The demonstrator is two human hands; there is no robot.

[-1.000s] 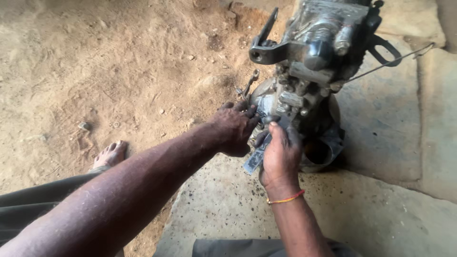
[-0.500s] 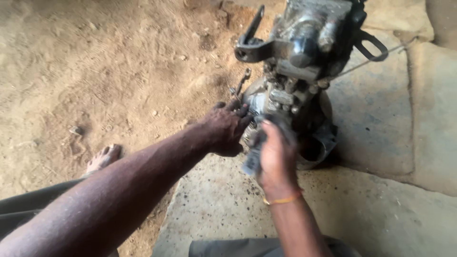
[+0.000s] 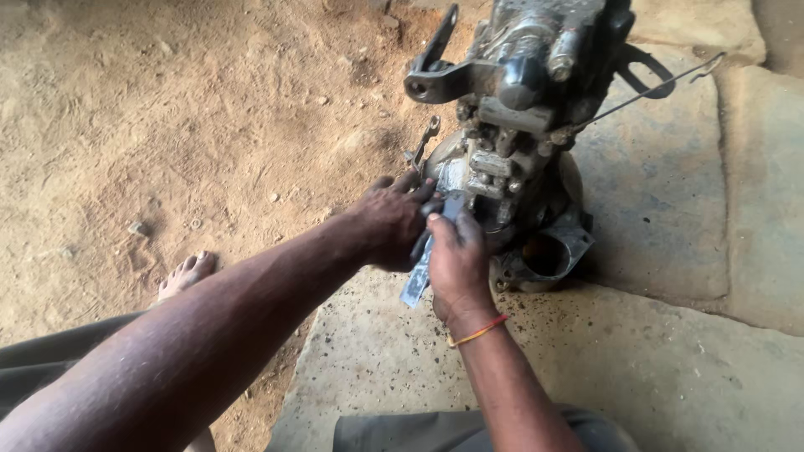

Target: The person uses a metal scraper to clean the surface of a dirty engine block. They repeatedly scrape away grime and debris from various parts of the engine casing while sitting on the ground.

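The right hand [image 3: 456,264] was closed around a flat grey metal tool [image 3: 416,280], apparently a spanner, whose handle end stuck out below the hand on its left side while the working end pressed up into the machine just ahead of the fingers. The left hand [image 3: 392,224] lay immediately to the left of the right one, touching it; its fingers were curled against the lower left side of a greasy grey engine assembly [image 3: 511,142], though whether they actually gripped a part there could not be told. The assembly stood upright directly beyond both hands on a stone slab [image 3: 670,351], with a round open port [image 3: 544,254] just right of the right hand. A thin red and yellow thread band [image 3: 476,332] circled the right wrist. Well to the left of the left arm, a bare foot [image 3: 186,274] rested on the sandy ground [image 3: 167,125].
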